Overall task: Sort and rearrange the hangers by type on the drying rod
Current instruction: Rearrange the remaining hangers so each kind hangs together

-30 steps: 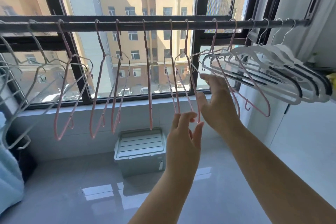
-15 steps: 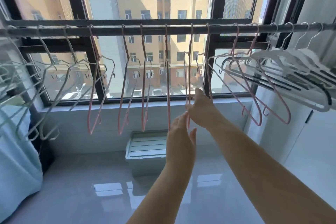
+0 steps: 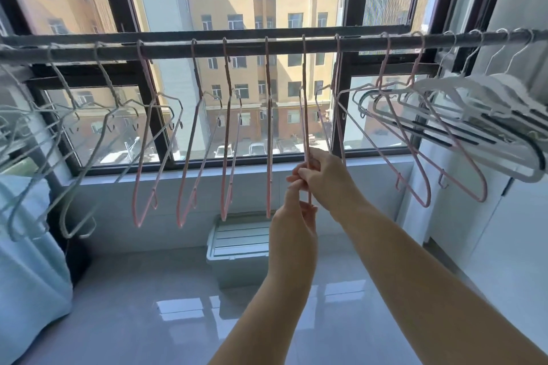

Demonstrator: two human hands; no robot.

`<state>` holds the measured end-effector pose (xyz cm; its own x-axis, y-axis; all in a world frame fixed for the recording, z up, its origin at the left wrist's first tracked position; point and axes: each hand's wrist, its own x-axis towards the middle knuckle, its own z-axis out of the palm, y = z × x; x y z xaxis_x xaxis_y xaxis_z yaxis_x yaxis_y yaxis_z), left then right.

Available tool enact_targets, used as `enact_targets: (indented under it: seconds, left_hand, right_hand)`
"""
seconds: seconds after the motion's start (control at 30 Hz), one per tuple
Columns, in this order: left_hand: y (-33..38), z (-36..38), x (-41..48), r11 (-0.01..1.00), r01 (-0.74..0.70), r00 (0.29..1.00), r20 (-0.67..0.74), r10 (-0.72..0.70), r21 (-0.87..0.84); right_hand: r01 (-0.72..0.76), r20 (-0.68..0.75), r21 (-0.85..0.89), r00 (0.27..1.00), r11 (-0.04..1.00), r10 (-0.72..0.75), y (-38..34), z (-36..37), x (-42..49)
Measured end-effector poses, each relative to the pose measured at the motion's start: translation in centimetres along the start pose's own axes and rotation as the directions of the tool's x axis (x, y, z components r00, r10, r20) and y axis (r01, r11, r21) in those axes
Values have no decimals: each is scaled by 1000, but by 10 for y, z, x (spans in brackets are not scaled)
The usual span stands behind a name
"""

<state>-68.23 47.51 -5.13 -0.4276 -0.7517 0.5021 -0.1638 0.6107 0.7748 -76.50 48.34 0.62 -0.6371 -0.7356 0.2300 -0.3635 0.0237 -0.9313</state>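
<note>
**Pink hanger [image 3: 304,115] mid-rod [image 3: 237,47], both hands on it**

Standing on the balcony watching this. The person has both arms stretched up toward the rod that runs across in front of the window [image 3: 178,15]. The pink hanger they've got hangs edge-on from about the middle of the rod, its hook over the bar.

The right hand [image 3: 326,178] has its fingers curled in, pinching the lower part of the wire. The left hand [image 3: 292,225] comes up from underneath, fingers pointing up, with fingertips and thumb closed on the hanger's bottom end, right against the right hand's fingers.

Other pink hangers [image 3: 226,127] sit on either side of it. Four hang to its left, spaced out. One hangs just beside it on the right, and two more farther right are swung out at an angle.

At the left end there's a bunch of grey wire hangers [image 3: 105,74], all tilted and overlapping. At the right end, thick white hangers [image 3: 498,89] with dark strips are packed close together, and the two angled pink ones overlap them.

Down on the shiny tiled floor [image 3: 133,290], a pale lidded storage box [image 3: 237,249] sits against the wall under the window. Some light blue fabric [image 3: 26,261] is bundled at the far left.
</note>
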Motion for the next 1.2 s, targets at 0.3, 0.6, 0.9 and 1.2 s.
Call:
enact_targets:
  seconds: [0.3, 0.6, 0.9, 1.2]
  left_hand:
    - [-6, -9, -5, 1000, -8, 999, -47, 9, 17]
    - [-5, -6, -22, 986, -85, 985, -134, 105, 144]
    - [57, 36, -41, 967, -251, 968, -32, 250, -49]
    - [89, 104, -30, 998, -15, 964, 264, 30, -58]
  right_hand:
    - [-32, 68, 66, 997, 997, 28, -4, 10, -5]
    - [140, 44, -286, 990, 948, -133, -20, -24, -42]
    - [25, -333, -411, 927, 911, -175, 23, -124, -64]
    - [-90, -116, -60, 990, 994, 82, 56, -157, -61]
